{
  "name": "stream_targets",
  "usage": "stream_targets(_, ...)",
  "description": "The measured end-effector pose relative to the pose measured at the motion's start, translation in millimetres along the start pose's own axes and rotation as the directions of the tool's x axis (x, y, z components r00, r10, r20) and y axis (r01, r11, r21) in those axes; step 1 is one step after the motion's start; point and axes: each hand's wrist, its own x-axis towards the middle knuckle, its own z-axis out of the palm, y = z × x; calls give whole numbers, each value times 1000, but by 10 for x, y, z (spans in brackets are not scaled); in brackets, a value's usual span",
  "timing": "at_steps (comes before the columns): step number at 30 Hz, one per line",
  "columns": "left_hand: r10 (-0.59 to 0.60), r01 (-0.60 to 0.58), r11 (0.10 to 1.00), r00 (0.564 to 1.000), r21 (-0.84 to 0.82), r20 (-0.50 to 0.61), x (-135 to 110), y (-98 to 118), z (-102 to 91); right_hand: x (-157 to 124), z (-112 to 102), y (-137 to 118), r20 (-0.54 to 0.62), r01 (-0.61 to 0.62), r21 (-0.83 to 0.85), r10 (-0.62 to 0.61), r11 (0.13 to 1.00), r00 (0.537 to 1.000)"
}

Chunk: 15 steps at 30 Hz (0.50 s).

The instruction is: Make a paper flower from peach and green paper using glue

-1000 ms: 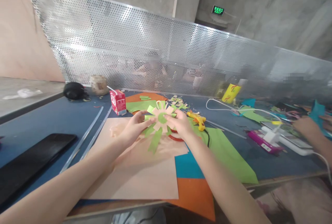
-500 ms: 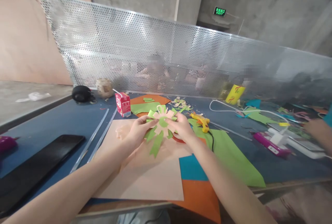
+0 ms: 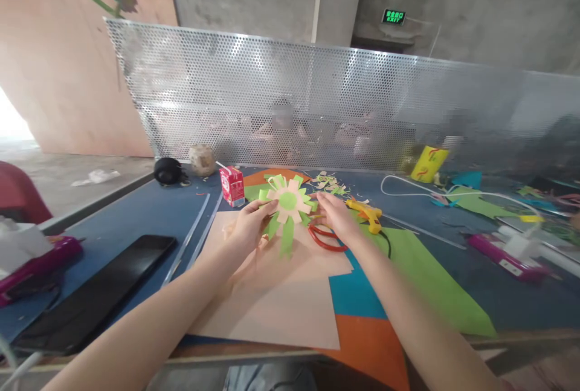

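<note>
A paper flower (image 3: pixel 289 205) with beige and green petals and a green round centre is held up over the table. My left hand (image 3: pixel 248 229) pinches its left edge. My right hand (image 3: pixel 334 217) is at the flower's right edge, fingers curled by its petals. Red-handled scissors (image 3: pixel 327 240) lie on the beige paper sheet (image 3: pixel 276 294) just below my right hand. A yellow glue gun (image 3: pixel 369 213) lies right of that hand.
A red drink carton (image 3: pixel 232 185) stands behind the flower. Green (image 3: pixel 430 282), blue (image 3: pixel 357 294) and orange (image 3: pixel 376 348) paper sheets lie to the right. A black phone (image 3: pixel 99 291) lies left, glue sticks (image 3: pixel 186 240) beside it. A perforated metal screen (image 3: pixel 317 101) closes the far edge.
The camera has swung left, so everything shifted right in view. The flower has been turned a little to face up, and the red scissors beneath my right hand have come into sight.
</note>
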Motion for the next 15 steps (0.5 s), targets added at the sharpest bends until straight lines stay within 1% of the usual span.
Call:
stream_targets(2, 14, -14, 1000, 1000, -26, -19, 24, -15, -35, -22, 12, 19, 98, 20, -67, -13, 998, 995)
stream_targets(4, 11, -12, 1000, 1000, -28, -16, 35, -26, -50, -56, 42, 30, 147, 53, -146, -32, 988, 989)
stream_targets(6, 8, -7, 999, 1000, -41, 12, 34, -30, -45, -84, 67, 26, 113, 65, -192, -44, 979, 993)
stream_targets(10, -10, 16, 994, 998, -110, 60, 14, -28, -4, -95, 58, -13, -25, 49, -226, -56, 973, 998)
stream_targets(12, -26, 33, 993, 998, -118, 65, 7, -28, 9, -90, 42, -26, -50, 34, -220, -46, 975, 998)
stream_targets(15, -38, 46, 992, 997, -121, 68, 9, -32, 13, -88, 32, -32, -57, 25, -204, -37, 979, 998)
